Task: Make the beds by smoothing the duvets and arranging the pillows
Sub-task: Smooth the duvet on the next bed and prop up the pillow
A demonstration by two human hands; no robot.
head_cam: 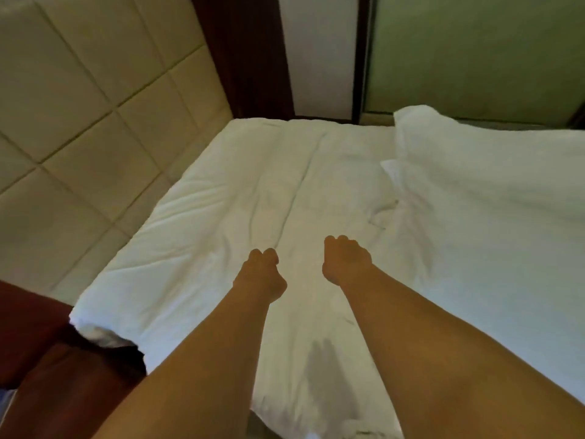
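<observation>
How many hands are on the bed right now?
2. The left hand and the right hand sit side by side, fingers curled, on the white duvet near the middle of the view.

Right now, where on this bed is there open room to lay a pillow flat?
Open: the wrinkled duvet strip between the padded headboard and the folded-back layer. Taken: the middle, where the left hand and right hand press.

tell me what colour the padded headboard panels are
Cream, in the head view: the headboard.
</observation>
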